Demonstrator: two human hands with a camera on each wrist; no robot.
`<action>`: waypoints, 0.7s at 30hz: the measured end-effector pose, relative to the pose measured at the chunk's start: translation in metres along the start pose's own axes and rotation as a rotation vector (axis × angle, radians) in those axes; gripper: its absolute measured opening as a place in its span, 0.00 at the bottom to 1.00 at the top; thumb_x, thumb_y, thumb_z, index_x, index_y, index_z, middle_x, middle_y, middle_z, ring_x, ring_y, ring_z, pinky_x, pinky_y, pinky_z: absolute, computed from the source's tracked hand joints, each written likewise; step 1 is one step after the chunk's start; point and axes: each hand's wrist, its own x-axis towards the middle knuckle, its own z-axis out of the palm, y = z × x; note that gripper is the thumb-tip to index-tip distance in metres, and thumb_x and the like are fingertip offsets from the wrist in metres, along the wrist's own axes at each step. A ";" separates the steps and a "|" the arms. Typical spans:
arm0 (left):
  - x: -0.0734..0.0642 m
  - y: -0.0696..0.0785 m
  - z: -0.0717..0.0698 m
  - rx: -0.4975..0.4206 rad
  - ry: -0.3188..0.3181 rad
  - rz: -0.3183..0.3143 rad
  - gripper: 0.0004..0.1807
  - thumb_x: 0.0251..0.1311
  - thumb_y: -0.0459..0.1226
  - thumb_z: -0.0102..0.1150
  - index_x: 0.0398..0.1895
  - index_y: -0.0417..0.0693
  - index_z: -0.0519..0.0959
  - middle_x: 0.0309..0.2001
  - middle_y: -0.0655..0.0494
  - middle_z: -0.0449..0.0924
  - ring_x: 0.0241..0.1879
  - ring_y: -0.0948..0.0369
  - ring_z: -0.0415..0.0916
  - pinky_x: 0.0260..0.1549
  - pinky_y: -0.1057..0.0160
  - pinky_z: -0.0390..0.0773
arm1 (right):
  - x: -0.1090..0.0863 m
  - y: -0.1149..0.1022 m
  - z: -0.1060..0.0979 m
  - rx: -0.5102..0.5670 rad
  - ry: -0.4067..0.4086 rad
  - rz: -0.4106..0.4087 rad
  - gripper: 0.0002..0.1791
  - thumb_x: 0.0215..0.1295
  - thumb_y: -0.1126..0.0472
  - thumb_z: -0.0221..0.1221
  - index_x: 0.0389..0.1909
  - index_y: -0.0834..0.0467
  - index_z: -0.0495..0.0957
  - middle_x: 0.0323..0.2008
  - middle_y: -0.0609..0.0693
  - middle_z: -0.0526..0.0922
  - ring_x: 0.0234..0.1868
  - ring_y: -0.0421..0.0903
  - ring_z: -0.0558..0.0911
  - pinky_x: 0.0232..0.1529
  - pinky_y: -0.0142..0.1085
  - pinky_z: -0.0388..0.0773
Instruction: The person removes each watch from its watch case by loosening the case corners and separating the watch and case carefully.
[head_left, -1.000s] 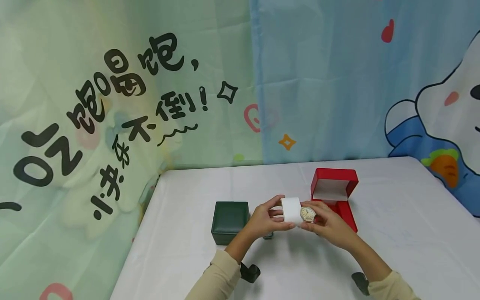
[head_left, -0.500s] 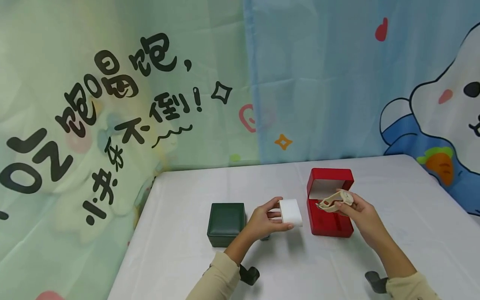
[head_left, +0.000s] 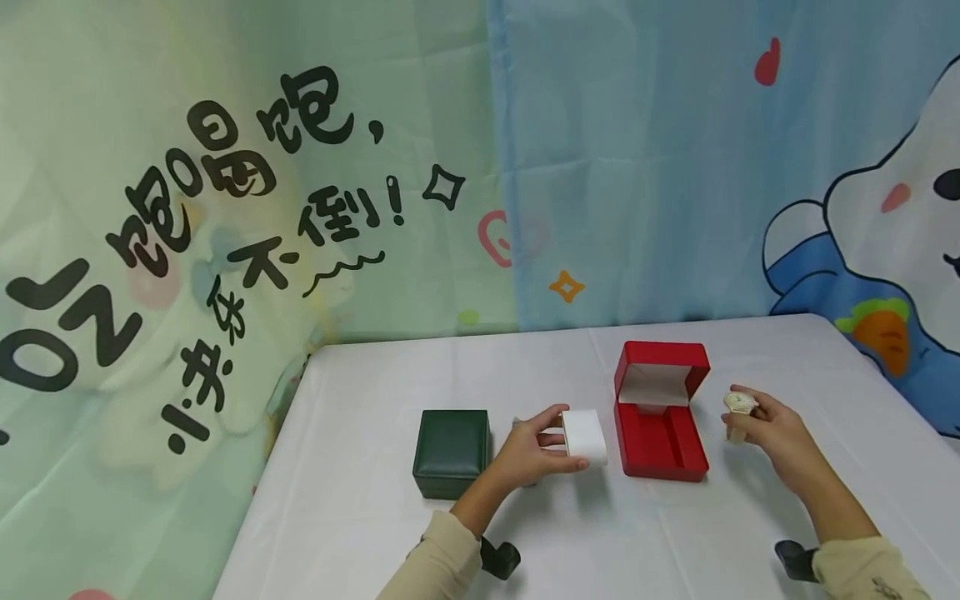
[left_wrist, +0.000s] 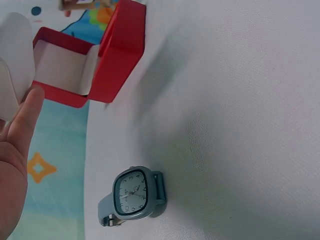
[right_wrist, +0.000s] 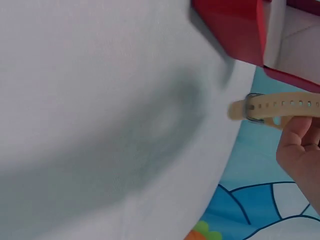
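Observation:
My left hand [head_left: 529,450] holds a white watch cushion [head_left: 584,437] between thumb and fingers above the table, left of the red box. Out to the right of that box, my right hand [head_left: 780,429] pinches a cream-strapped wristwatch [head_left: 738,414]; its buckle and strap holes [right_wrist: 290,104] show in the right wrist view. The red box [head_left: 663,442] stands with its lid raised, a white lining in the lid and a red interior. A grey-blue watch [left_wrist: 132,194] lies on the table, seen in the left wrist view and mostly hidden behind my left hand in the head view.
A dark green box [head_left: 452,454], its lid down, sits left of my left hand. The white table [head_left: 375,392] ends at the back against a printed curtain [head_left: 420,92]. Dark wrist mounts [head_left: 500,557] stick out by both sleeves.
The wristwatch has come off the white cushion; my right hand has carried it across the red box to its right. My left hand stays nearly in place with the cushion.

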 end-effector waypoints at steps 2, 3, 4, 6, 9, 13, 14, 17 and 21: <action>0.000 -0.001 0.001 -0.005 -0.003 0.003 0.35 0.47 0.30 0.66 0.61 0.45 0.65 0.49 0.54 0.73 0.45 0.59 0.78 0.39 0.64 0.80 | 0.012 0.014 -0.003 -0.010 0.006 0.009 0.42 0.62 0.40 0.50 0.71 0.54 0.47 0.41 0.26 0.70 0.39 0.24 0.71 0.37 0.23 0.73; 0.000 -0.001 0.001 -0.007 -0.003 0.004 0.35 0.46 0.30 0.66 0.61 0.45 0.65 0.49 0.53 0.73 0.45 0.58 0.78 0.39 0.64 0.80 | 0.018 0.021 -0.005 -0.030 0.004 0.009 0.43 0.62 0.38 0.49 0.71 0.54 0.46 0.42 0.26 0.69 0.40 0.25 0.70 0.37 0.24 0.74; 0.000 -0.001 0.002 -0.010 -0.003 0.005 0.35 0.46 0.30 0.66 0.61 0.45 0.65 0.49 0.53 0.73 0.45 0.58 0.78 0.39 0.64 0.80 | 0.022 0.027 -0.007 -0.045 0.018 0.010 0.43 0.61 0.36 0.48 0.70 0.54 0.48 0.43 0.26 0.68 0.40 0.26 0.70 0.37 0.24 0.74; -0.001 -0.002 0.003 -0.008 -0.001 0.003 0.35 0.46 0.30 0.67 0.61 0.46 0.66 0.49 0.54 0.73 0.46 0.57 0.78 0.39 0.64 0.80 | 0.031 0.038 -0.010 -0.064 0.043 -0.006 0.43 0.61 0.35 0.47 0.70 0.54 0.50 0.45 0.27 0.68 0.41 0.28 0.70 0.37 0.24 0.74; -0.003 -0.003 0.003 -0.001 0.002 -0.006 0.35 0.46 0.31 0.67 0.61 0.48 0.66 0.50 0.55 0.73 0.45 0.60 0.78 0.39 0.64 0.80 | 0.039 0.052 -0.011 -0.077 0.095 -0.004 0.41 0.60 0.34 0.46 0.69 0.52 0.54 0.42 0.24 0.65 0.39 0.27 0.70 0.35 0.20 0.72; -0.004 -0.005 0.002 0.014 0.003 -0.006 0.36 0.46 0.32 0.67 0.62 0.46 0.65 0.51 0.56 0.72 0.44 0.63 0.78 0.39 0.65 0.80 | 0.033 0.052 -0.007 -0.059 0.105 -0.018 0.40 0.62 0.36 0.46 0.69 0.52 0.52 0.39 0.30 0.68 0.35 0.28 0.73 0.34 0.21 0.75; -0.004 -0.005 0.002 0.017 0.003 -0.004 0.36 0.47 0.32 0.67 0.62 0.46 0.65 0.51 0.55 0.72 0.44 0.64 0.78 0.39 0.65 0.80 | 0.028 0.048 -0.004 -0.047 0.098 -0.016 0.40 0.63 0.38 0.47 0.70 0.54 0.50 0.37 0.32 0.69 0.34 0.29 0.74 0.33 0.23 0.76; -0.004 -0.005 0.002 0.029 0.004 0.002 0.37 0.47 0.32 0.67 0.63 0.44 0.64 0.51 0.55 0.72 0.44 0.64 0.78 0.39 0.65 0.80 | 0.008 0.031 0.004 -0.043 0.038 -0.013 0.42 0.65 0.44 0.49 0.69 0.65 0.45 0.32 0.36 0.71 0.29 0.31 0.75 0.32 0.26 0.77; -0.004 -0.004 0.001 0.032 0.006 0.004 0.37 0.47 0.32 0.67 0.63 0.44 0.63 0.51 0.55 0.72 0.46 0.61 0.78 0.39 0.65 0.80 | -0.018 0.004 0.015 -0.161 -0.037 0.013 0.38 0.67 0.51 0.48 0.63 0.75 0.47 0.30 0.43 0.72 0.26 0.32 0.73 0.28 0.28 0.74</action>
